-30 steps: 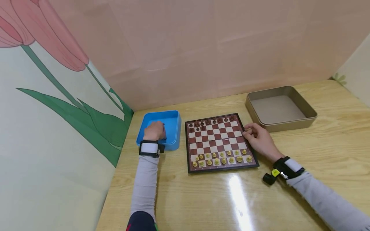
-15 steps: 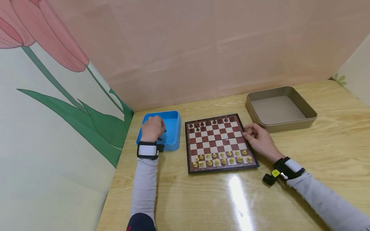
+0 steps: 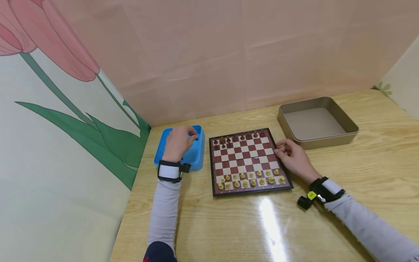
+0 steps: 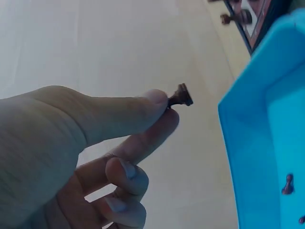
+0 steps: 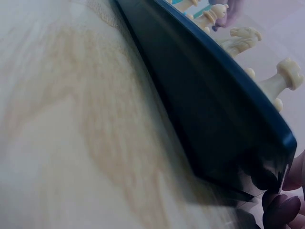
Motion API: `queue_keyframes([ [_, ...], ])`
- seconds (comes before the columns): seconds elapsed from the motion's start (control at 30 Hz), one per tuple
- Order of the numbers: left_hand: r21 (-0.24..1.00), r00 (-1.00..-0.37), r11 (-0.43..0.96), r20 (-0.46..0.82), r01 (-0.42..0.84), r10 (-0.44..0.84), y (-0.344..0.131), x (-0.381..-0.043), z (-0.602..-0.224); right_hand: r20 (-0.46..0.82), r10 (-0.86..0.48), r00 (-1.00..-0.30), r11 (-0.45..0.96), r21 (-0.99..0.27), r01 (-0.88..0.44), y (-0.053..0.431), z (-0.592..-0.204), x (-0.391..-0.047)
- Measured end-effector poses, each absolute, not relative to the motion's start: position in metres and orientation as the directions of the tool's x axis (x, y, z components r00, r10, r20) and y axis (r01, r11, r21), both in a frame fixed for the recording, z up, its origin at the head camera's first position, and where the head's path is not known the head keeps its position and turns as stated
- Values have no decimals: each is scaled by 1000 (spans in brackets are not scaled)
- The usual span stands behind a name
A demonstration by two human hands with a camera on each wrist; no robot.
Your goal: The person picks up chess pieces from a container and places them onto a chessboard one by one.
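Note:
My left hand (image 3: pixel 178 145) is above the blue box (image 3: pixel 200 154). Between its thumb and index finger it pinches a dark brown chess piece (image 4: pixel 182 95); the piece's base sticks out, and its head is hidden by the fingertips. My right hand (image 3: pixel 294 160) grips the right edge of the chessboard (image 3: pixel 240 162), with thumb and fingers at the rim. Yellowish chess pieces (image 3: pixel 245 183) fill the two near rows. Brown chess pieces (image 3: pixel 242 137) stand along the far row, with a few more at the left of the second row.
In the left wrist view, a brown pawn (image 4: pixel 288 184) lies inside the blue box with another dark piece (image 4: pixel 301 219) near it. A brown rectangular tin (image 3: pixel 320 139) stands behind the board's right side on the wooden table (image 3: pixel 229 229). Walls close off the back and left.
My left hand has risen out of the blue box with the brown chess piece and turned slightly right, toward the board. My right hand stays at the board's edge.

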State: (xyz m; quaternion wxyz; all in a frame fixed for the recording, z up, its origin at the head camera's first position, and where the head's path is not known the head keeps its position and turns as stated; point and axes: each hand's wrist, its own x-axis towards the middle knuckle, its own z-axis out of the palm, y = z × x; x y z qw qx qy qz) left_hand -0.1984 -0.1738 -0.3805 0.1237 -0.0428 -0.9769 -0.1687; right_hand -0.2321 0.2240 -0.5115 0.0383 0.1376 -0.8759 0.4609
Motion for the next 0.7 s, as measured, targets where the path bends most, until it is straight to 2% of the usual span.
queue_keyframes([
  [0.7, 245, -905, 912, 357, 328, 230, -128, -209, -397, 196, -205, -959, 533, -800, -277, 224, -513, -232],
])
